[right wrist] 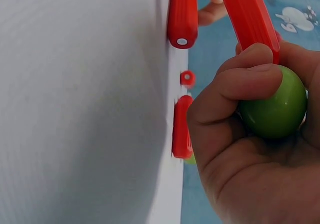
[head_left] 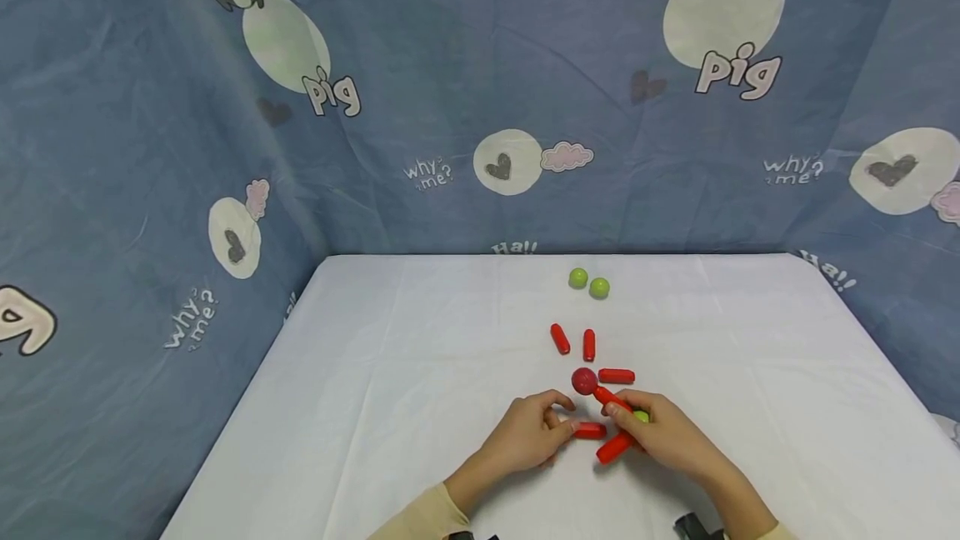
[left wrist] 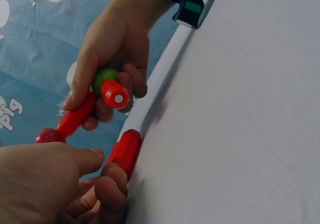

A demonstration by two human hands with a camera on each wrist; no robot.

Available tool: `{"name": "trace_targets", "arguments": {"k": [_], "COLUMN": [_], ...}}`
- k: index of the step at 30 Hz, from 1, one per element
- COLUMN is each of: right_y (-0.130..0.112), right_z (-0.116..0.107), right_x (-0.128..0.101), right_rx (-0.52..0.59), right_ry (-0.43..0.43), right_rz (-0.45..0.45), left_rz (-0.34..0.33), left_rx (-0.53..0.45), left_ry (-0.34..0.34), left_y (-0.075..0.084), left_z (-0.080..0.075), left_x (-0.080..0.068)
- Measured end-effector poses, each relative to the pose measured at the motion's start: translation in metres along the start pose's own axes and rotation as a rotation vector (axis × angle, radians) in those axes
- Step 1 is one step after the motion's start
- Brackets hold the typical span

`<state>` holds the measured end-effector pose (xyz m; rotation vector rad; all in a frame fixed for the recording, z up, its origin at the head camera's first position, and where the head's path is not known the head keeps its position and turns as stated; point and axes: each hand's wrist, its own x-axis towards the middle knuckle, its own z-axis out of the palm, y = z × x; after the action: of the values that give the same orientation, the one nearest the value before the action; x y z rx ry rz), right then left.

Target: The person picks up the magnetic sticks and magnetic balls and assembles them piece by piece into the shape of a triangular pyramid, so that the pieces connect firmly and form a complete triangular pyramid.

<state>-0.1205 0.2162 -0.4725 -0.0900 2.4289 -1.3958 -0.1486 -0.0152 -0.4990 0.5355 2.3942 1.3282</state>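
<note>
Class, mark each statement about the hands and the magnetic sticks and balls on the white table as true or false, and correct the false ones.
1. The right hand holds a green ball. True.
2. Two green balls lie at the far side of the white table. True.
3. The left hand holds a blue stick. False: it pinches a short red stick.
4. The dark red ball lies apart from every stick. False: a red stick in the right hand joins it.

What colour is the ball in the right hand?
Green ball, clearest in the right wrist view.

Blue cartoon-pig cloth backdrop (head_left: 480,65), white table (head_left: 390,373)
</note>
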Motion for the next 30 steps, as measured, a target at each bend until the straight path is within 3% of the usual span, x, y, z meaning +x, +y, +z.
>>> {"name": "trace_targets", "arguments": {"k": [13, 24, 30], "right_y": [-0.0013, -0.0023, -0.0012], "right_z": [-0.0059, -0.0066, -0.0056], "right_x": [-0.0014, -0.0013, -0.001], "right_rx": [0.046, 0.077, 0.093], "right_ry": [0.031, 0.059, 0.067], "right_rz": [0.064, 0.106, 0.117], "left_rz": [-0.028, -0.014, -0.026], "left_rx": [0.089, 0.168, 0.119], "left_ry": [-0.022, 0.037, 0.04], "left_y": [0.0044, 0.0074, 0.0051], "left_z": [0.0017, 0.0083, 0.0082], "left_x": [0.0004, 0.001, 0.0019]}}
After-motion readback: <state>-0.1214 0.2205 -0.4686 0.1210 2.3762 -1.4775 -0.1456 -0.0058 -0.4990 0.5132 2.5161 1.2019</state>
